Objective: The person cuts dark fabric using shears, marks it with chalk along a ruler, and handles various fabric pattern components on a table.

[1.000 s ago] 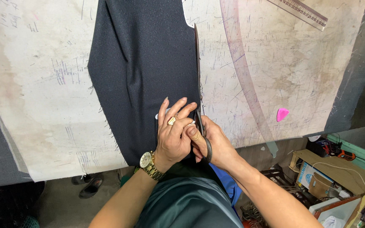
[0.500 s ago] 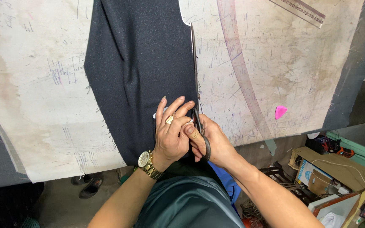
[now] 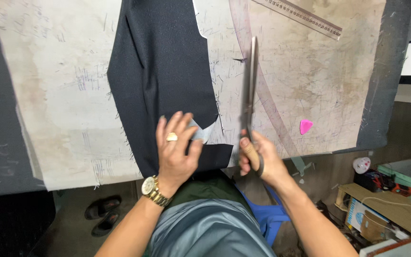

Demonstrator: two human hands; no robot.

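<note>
Left hand (image 3: pixel 176 150) flat with fingers spread on dark fabric (image 3: pixel 160 76), pinning its near edge to the surface (image 3: pixel 63 95); right hand (image 3: pixel 258 159) wrapped around the scissors (image 3: pixel 250 95) just right of the cloth, blades closed. Risk: fabric could slip under light pressure, giving a crooked cut; fingertips sit near the blade path.

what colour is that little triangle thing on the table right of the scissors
Bright pink; the small triangular piece shows clearly in the head view.
</note>
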